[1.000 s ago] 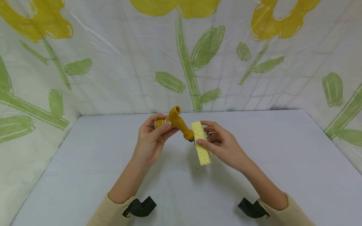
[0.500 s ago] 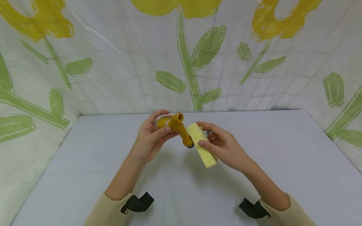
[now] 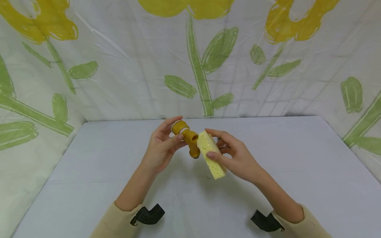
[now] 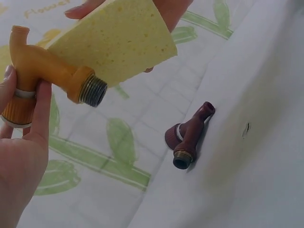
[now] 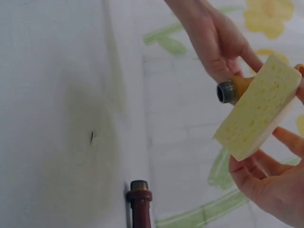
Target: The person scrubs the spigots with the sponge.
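My left hand (image 3: 160, 148) pinches an orange-yellow tap (image 3: 186, 134) by its ribbed knob, thumb in front. In the left wrist view the tap's threaded metal end (image 4: 93, 91) points down to the right. My right hand (image 3: 235, 155) grips a pale yellow sponge (image 3: 210, 155) between thumb and fingers. The sponge (image 5: 263, 109) lies against or very close to the tap's side; contact is partly hidden. Both things are held above the table. A dark red tap (image 4: 190, 135) rests on the table, seen in both wrist views and not discernible in the head view.
The white table (image 3: 89, 185) reaches back to a pale sheet (image 3: 119, 82) painted with yellow flowers and green leaves. A small dark mark (image 4: 246, 129) shows on the tabletop. Black mounts (image 3: 148, 214) sit at both sleeve cuffs.
The left hand has turned the tap, so its spout now faces lower and more toward the right and its threaded end points further down. The sponge has tilted and shifted slightly left and down.
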A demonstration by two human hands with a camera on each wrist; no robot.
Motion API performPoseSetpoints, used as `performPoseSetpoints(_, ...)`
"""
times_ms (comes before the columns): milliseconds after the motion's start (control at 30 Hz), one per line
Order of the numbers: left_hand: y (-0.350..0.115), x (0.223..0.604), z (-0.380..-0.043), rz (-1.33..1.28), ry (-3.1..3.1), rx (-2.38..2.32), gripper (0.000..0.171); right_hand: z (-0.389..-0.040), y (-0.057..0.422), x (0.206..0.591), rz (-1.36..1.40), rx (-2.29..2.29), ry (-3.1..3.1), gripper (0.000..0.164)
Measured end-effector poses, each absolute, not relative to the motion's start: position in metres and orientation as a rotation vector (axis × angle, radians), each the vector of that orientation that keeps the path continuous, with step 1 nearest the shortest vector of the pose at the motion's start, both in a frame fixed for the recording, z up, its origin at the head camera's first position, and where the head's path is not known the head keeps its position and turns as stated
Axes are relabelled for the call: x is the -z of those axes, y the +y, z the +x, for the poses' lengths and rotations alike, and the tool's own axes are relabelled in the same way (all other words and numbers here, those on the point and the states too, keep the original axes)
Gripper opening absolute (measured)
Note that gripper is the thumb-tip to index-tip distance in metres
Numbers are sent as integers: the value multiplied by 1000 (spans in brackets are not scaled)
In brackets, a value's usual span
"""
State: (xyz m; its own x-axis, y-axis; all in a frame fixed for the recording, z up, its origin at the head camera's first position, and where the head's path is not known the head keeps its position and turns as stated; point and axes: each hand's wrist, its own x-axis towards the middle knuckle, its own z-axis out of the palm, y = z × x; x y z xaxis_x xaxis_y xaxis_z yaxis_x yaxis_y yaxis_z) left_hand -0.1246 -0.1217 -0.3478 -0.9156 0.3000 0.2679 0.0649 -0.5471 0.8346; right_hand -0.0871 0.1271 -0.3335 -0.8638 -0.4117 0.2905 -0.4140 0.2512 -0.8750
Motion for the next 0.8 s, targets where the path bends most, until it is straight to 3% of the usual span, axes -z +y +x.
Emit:
performPoseSetpoints(233, -115, 349, -122, 445, 1451, -2589, 39, -87, 126, 334, 829, -1728, -2469, 59)
performPoseSetpoints(433, -111, 350, -121, 378, 1488, -2566, 49, -87, 125, 335, 831, -1729, -2465, 60)
performPoseSetpoints(667, -106, 350, -118, 276, 1501, -2568, 37, -87, 124, 336, 803, -1739, -2460, 61)
performPoseSetpoints(800, -103, 351, -118, 273, 1536, -2580, 40, -86, 122, 339, 772, -1728, -2456, 62)
